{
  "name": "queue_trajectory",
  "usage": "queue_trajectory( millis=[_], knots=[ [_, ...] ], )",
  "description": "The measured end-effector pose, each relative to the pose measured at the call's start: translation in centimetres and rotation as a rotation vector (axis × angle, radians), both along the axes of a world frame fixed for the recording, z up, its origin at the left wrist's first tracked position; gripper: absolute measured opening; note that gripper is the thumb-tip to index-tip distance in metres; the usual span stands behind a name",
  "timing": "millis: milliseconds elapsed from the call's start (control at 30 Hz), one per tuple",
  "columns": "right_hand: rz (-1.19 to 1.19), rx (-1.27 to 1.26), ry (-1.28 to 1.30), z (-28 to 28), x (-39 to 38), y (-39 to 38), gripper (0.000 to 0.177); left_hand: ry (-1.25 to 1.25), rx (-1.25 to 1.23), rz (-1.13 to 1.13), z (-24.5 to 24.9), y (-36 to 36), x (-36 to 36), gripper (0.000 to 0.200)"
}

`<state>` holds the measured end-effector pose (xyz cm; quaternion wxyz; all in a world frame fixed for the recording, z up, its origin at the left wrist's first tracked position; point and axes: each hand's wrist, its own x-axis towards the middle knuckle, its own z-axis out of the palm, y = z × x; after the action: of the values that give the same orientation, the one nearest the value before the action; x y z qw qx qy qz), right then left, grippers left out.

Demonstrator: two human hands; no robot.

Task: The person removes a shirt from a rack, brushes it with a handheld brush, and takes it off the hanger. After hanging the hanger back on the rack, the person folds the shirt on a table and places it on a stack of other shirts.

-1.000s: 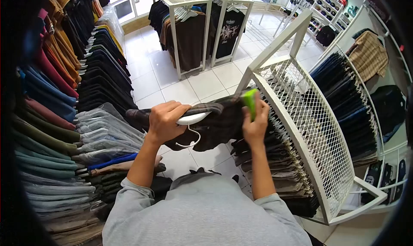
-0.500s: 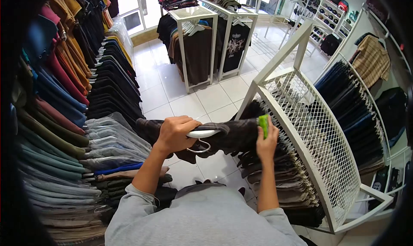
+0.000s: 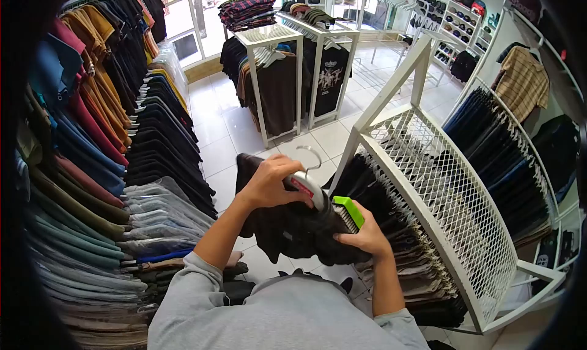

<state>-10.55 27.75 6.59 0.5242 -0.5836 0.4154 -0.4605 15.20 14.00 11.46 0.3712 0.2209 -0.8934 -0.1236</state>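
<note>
My left hand (image 3: pixel 271 182) is closed around the white clothes hanger (image 3: pixel 313 190), which has a red label and a metal hook pointing up and away. From the hanger hangs a dark garment (image 3: pixel 284 231), bunched in front of my body. A bright green brush (image 3: pixel 350 210) with pale bristles is gripped in my right hand (image 3: pixel 367 235). Its bristles face the garment beside the hanger's right end, and my right thumb lies against the cloth. Part of the garment is hidden behind my left hand.
Rows of hung clothes (image 3: pixel 165 142) line the left side. Close on my right stands a white rack with a mesh top (image 3: pixel 452 185), trousers hanging beneath it. Ahead are white display stands (image 3: pixel 299 81) on a tiled floor (image 3: pixel 223 136).
The hanger has turned, its hook swinging from pointing down to pointing up. My right hand has moved down and left with the brush, now close against the garment.
</note>
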Motion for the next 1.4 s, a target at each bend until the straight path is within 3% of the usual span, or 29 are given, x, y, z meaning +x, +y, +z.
queue_trajectory(
  millis=[33, 100, 167, 200, 300, 400, 433, 467, 533, 633, 700, 767, 800, 967, 1100, 1167, 1233, 1300, 1333, 1367, 1400],
  knots=[
    [-0.004, -0.001, -0.001, -0.3, 0.6, 0.1, 0.069, 0.081, -0.103, 0.029, 0.1, -0.2, -0.9, 0.054],
    [-0.255, -0.041, -0.111, -1.0, 1.9, 0.2, 0.07, 0.226, 0.025, 0.259, -1.2, 0.4, -2.3, 0.06],
    [-0.342, -0.099, -0.024, -1.6, 3.0, 0.1, 0.072, 0.408, 0.536, 0.356, -2.7, 1.6, -4.3, 0.058],
    [-0.416, -0.097, 0.014, -1.8, 4.0, 0.2, 0.073, 0.462, 0.766, 0.211, -3.6, 2.2, -5.2, 0.067],
    [-0.523, -0.128, 0.186, -1.9, 6.6, 0.6, 0.077, 0.474, 0.733, 0.298, -5.2, 3.5, -7.7, 0.073],
    [-0.474, -0.167, 0.218, -1.8, 7.5, 0.8, 0.082, 0.646, 0.822, 0.274, -5.0, 3.1, -7.8, 0.048],
    [-0.426, -0.303, 0.276, -1.7, 7.5, 0.8, 0.079, 0.638, 0.861, 0.283, -4.3, 2.9, -7.3, 0.041],
    [-0.387, -0.408, 0.301, -1.9, 7.4, 0.5, 0.078, 0.638, 0.734, 0.306, -5.2, 2.1, -6.9, 0.036],
    [-0.346, -0.509, 0.355, -2.1, 7.1, -0.7, 0.077, 0.647, 0.718, 0.202, -4.7, 2.2, -6.1, 0.037],
    [-0.599, -0.857, 0.58, -3.8, 4.0, -5.8, 0.076, 0.527, 0.809, 0.14, -3.2, 3.7, -4.2, 0.04],
    [-0.864, -0.672, 0.617, -4.2, 1.1, -9.2, 0.07, 0.439, 0.897, 0.137, -2.4, 4.3, -3.2, 0.041],
    [-1.182, -0.41, 0.646, -6.0, -2.0, -12.3, 0.062, 0.477, 0.82, 0.152, -1.9, 4.8, -2.1, 0.044],
    [-1.18, -0.335, 0.601, -5.4, -2.8, -12.2, 0.06, 0.5, 0.846, 0.171, -1.8, 5.1, -1.5, 0.045],
    [-0.876, -0.637, 0.479, -2.7, 5.5, -8.6, 0.069, 0.533, 0.925, 0.178, -1.2, 4.4, 0.0, 0.046],
    [-0.241, -0.733, 0.34, -7.7, 14.2, -2.2, 0.083, 0.602, 0.945, 0.202, -0.2, 2.5, 1.2, 0.047],
    [-0.013, -1.005, 0.506, -8.3, 13.5, -1.8, 0.092, 0.66, 1.057, 0.201, 0.3, 1.8, 2.0, 0.049],
    [-0.155, -1.043, 0.514, -7.6, 12.0, -3.7, 0.093, 0.691, 1.056, 0.16, -0.2, 1.9, 2.1, 0.051],
    [-0.478, -1.108, 0.501, -5.2, 9.5, -7.2, 0.079, 0.569, 0.889, 0.258, -1.5, 2.2, 2.2, 0.05],
    [-0.651, -1.078, 0.634, -4.1, 7.4, -9.2, 0.077, 0.568, 0.95, 0.24, -1.6, 3.0, 2.1, 0.049],
    [-0.822, -0.944, 0.725, -5.6, 4.9, -11.2, 0.074, 0.568, 0.956, 0.233, -1.5, 3.6, 2.2, 0.049],
    [-0.951, -0.751, 0.633, -3.2, 3.3, -12.1, 0.067, 0.58, 0.993, 0.219, -1.4, 4.0, 2.5, 0.048]
  ],
)
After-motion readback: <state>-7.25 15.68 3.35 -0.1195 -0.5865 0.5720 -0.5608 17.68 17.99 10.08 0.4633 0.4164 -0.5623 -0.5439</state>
